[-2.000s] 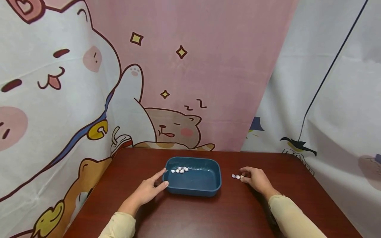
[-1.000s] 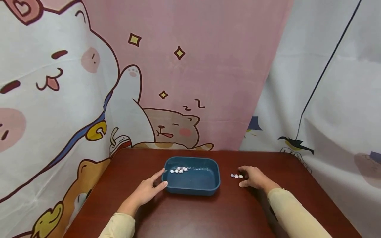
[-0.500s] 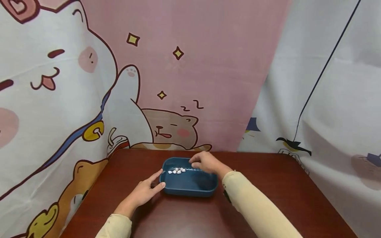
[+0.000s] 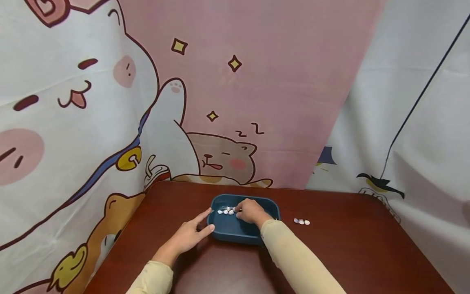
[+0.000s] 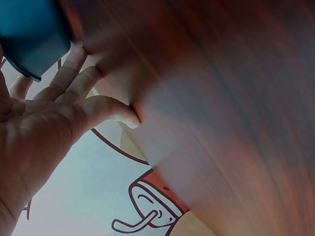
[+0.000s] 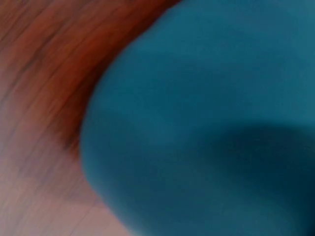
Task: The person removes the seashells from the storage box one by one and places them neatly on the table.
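Note:
My left hand [image 4: 187,236] rests at the left end of a blue rectangular tray [image 4: 238,239], thumb and index finger at its rim. In the left wrist view, its other fingers [image 5: 106,110] spread down to the tabletop. My right hand [image 4: 251,211] reaches into the tray with bent fingers, fingertips right at the right end of a cluster of small white seashells [image 4: 225,212]; I cannot tell whether they pinch one. Three more seashells [image 4: 301,221] lie in a row on the table, right of the tray. The right wrist view shows only the blurred tray [image 6: 162,98] and wood.
The dark red wooden table [image 4: 205,273] reaches back to a hanging cartoon-cat cloth [image 4: 293,81]. Another printed cloth stands along the table's right side. My right sleeve [image 4: 293,253] crosses over the tray's right front corner.
My right hand has left the row of three seashells, crossed left over the tray and lowered to the shells inside it. My left hand stays at the tray's left end. The view has shifted slightly.

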`<action>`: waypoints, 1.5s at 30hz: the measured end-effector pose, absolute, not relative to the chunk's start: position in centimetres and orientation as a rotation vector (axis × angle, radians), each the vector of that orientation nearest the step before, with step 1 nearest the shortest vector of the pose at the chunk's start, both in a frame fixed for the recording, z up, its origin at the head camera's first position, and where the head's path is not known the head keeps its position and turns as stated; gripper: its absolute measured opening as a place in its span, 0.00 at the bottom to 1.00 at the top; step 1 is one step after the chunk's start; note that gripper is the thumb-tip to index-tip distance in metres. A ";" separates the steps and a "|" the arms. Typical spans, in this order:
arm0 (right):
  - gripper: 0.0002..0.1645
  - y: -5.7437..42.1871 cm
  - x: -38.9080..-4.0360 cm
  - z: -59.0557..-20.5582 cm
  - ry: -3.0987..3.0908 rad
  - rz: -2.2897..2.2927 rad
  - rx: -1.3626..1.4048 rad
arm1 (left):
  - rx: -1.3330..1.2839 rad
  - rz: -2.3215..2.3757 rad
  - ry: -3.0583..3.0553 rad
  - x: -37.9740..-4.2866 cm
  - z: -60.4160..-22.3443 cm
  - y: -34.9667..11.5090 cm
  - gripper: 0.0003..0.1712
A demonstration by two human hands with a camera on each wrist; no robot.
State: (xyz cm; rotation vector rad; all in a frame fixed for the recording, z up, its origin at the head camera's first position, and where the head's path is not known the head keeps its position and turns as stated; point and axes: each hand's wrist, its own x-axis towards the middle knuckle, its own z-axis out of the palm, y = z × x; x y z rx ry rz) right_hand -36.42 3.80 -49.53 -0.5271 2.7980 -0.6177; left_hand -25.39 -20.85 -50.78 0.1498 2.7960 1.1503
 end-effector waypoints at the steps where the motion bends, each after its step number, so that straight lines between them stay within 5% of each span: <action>1: 0.16 4.0 -36.5 -49.7 2.806 -0.613 -0.522 | 0.153 1.145 2.799 -25.5 -50.7 -20.8 0.41; 13: 0.20 4.5 -36.2 -50.8 2.978 -0.632 -0.552 | 0.140 1.130 2.808 -25.3 -50.6 -20.5 0.42; 19: 0.05 5.0 -36.6 -51.4 2.920 -0.725 -0.653 | 0.152 1.144 2.795 -25.1 -50.6 -20.5 0.41; 23: 0.12 5.5 -36.8 -51.5 2.821 -0.803 -0.690 | 0.150 1.142 2.796 -25.1 -50.7 -20.5 0.41; 45: 0.18 5.9 -36.3 -51.1 2.755 -0.827 -0.776 | 0.154 1.146 2.792 -25.2 -50.7 -20.6 0.41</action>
